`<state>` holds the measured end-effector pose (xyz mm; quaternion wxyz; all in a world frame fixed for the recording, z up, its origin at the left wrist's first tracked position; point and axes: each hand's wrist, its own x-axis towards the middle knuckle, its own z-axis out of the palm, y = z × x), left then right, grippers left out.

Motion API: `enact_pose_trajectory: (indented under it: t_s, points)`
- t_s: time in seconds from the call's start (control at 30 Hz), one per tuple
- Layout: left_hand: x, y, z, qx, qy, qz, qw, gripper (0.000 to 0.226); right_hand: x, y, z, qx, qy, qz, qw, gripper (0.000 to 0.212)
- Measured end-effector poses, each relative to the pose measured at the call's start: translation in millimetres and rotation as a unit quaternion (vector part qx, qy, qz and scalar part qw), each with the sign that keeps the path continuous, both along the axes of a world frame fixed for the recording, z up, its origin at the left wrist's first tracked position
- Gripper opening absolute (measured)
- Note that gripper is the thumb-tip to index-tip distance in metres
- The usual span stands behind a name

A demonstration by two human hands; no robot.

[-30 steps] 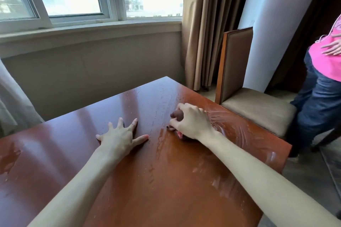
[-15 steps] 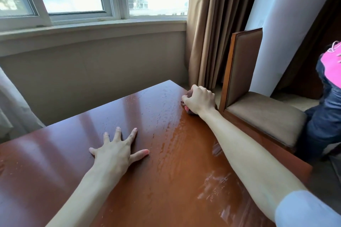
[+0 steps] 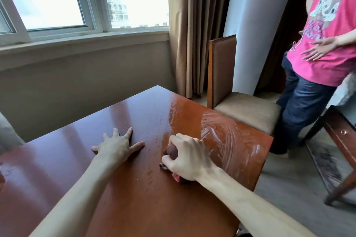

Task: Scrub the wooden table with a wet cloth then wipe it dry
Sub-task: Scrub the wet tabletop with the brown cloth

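1. Head view: right hand (image 3: 187,157) clenched round a balled wet cloth (image 3: 172,152), pressed on the wooden table (image 3: 134,198) near its right edge; left hand (image 3: 117,146) flat, fingers spread, mid-tabletop.
2. Risk: a stroke overrunning the right edge flings water toward the chair (image 3: 244,109) and the bystander (image 3: 316,75); wet varnish could let the bracing palm slip.
3. Room: tabletop open leftward and toward the far corner.

You are in a furnished living room or hotel-type room: a polished wooden table (image 3: 134,208), an upholstered chair (image 3: 244,109), long beige curtains (image 3: 194,31) and a window (image 3: 81,0) facing high-rise buildings.
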<state>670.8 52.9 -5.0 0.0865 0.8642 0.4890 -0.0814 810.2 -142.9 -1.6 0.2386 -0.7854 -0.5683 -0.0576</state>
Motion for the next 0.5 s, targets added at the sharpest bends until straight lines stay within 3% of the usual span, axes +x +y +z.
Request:
enact_pose_trajectory:
  t_s: [0.13, 0.3, 0.5]
  points:
    - [0, 2, -3, 0.007, 0.007, -0.007, 1.000, 0.088, 25, 27, 5, -0.001, 0.012, -0.020, 1.000, 0.029]
    - [2, 8, -13, 0.032, 0.022, -0.007, 0.999, 0.090, 104, 109, -1, 0.015, 0.000, -0.115, 0.993, 0.021]
    - [5, 14, -20, 0.049, 0.049, -0.012, 0.997, 0.092, 191, 199, -3, 0.021, 0.005, -0.189, 0.982, 0.030]
